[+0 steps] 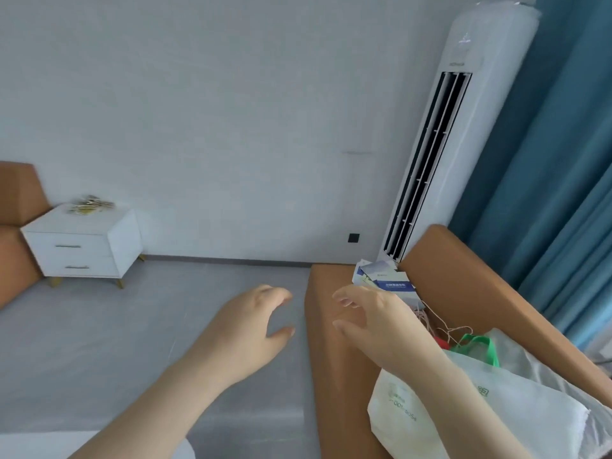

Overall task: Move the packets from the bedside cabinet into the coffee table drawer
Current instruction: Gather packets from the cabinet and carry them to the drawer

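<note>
A white bedside cabinet (82,246) with two drawers stands against the wall at the far left. A small heap of yellowish packets (90,204) lies on its top. My left hand (255,329) hangs in the air over the grey floor, fingers loosely curled, holding nothing. My right hand (374,321) is raised beside it over the arm of an orange sofa, fingers spread and relaxed, also empty. Both hands are far from the cabinet. No coffee table is in sight.
An orange sofa (463,279) runs along the right, with white bags (496,402), strings and blue-and-white boxes (384,276) on it. A tall white air conditioner (440,154) and blue curtains (559,160) stand behind. Another orange seat (16,207) sits left of the cabinet. Grey floor lies between.
</note>
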Available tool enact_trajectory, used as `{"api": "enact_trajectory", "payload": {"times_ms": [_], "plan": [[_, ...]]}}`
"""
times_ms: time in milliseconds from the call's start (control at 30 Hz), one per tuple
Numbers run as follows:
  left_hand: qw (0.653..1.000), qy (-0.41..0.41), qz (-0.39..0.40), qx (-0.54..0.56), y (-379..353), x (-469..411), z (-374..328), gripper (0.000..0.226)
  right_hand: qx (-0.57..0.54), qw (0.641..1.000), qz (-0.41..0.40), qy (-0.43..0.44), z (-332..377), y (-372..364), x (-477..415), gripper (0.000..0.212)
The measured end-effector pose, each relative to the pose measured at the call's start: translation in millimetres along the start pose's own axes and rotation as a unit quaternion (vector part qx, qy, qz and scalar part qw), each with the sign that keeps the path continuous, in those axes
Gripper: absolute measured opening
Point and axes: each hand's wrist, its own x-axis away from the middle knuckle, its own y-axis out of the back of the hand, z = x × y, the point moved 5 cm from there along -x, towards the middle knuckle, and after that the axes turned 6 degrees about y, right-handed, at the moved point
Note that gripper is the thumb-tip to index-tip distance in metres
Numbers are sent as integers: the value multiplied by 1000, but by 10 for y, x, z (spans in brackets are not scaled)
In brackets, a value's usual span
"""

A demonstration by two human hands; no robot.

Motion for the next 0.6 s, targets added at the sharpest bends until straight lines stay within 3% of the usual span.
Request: {"api": "enact_trajectory", "payload": {"times_ms": [267, 600], "plan": [[997, 61, -45, -21, 135, -1125, 890, 44, -4, 998, 2, 66, -108, -310, -1655, 37], [990, 103, -91, -33, 690, -2479, 2110, 43, -15, 990, 19, 140, 245, -608, -3679, 36]]}}
